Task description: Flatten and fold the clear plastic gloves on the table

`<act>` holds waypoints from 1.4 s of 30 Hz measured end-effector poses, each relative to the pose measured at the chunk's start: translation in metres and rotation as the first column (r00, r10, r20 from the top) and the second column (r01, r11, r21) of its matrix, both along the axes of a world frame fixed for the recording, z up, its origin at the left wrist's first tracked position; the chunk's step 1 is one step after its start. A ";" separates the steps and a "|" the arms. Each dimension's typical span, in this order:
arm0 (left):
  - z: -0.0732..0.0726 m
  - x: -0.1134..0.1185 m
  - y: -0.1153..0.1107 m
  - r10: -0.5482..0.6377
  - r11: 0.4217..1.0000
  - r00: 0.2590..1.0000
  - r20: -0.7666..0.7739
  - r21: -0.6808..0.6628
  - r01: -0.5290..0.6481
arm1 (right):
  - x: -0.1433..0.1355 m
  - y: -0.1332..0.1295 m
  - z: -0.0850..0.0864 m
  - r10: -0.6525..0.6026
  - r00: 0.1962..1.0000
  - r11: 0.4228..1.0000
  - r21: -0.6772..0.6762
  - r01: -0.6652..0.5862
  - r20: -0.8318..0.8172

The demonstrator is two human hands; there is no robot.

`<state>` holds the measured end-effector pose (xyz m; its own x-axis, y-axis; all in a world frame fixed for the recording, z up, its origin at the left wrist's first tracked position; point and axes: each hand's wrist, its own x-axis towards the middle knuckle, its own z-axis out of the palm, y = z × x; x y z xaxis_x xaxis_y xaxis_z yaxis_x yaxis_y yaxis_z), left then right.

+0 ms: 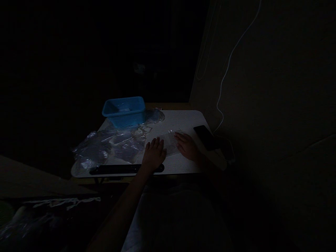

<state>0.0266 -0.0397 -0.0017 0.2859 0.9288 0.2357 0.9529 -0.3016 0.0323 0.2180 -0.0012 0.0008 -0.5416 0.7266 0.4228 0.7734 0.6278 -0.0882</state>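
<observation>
A clear plastic bag (170, 142) lies flat on the white table (181, 119) in dim light. On its left side my left hand (154, 153) rests palm down, fingers stretched forward and slightly apart. My right hand (187, 146) lies on the bag's right edge with its fingers extended toward the left. Neither hand grips anything. Whether anything is inside the bag is too dark to tell. Left of my left hand, several crumpled clear plastic bags (126, 147) are spread in a loose heap.
A blue plastic basket (128, 119) stands at the table's back left. A black bar-shaped object (115, 169) lies along the front edge, partly under my left wrist. At the right edge is a dark phone (204, 137). A white cable (228, 66) hangs along the right wall.
</observation>
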 end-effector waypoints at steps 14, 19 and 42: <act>-0.001 0.000 0.001 0.011 0.999 1.000 0.013 -0.034 -0.011 | -0.003 -0.010 -0.014 -0.353 0.935 0.936 -0.012 0.353 0.020; -0.003 0.000 0.001 0.008 1.000 1.000 0.010 -0.022 -0.008 | 0.003 -0.021 -0.007 -0.126 0.990 0.991 0.044 0.128 -0.060; 0.002 -0.004 0.000 -0.226 0.970 0.958 0.174 0.127 0.206 | 0.002 -0.031 0.020 -0.068 0.953 0.996 0.070 0.049 0.296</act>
<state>0.0228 -0.0402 0.0002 0.4187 0.8162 0.3982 0.8447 -0.5110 0.1594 0.2196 -0.0324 0.0212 -0.6072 0.7384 0.2935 0.7940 0.5779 0.1887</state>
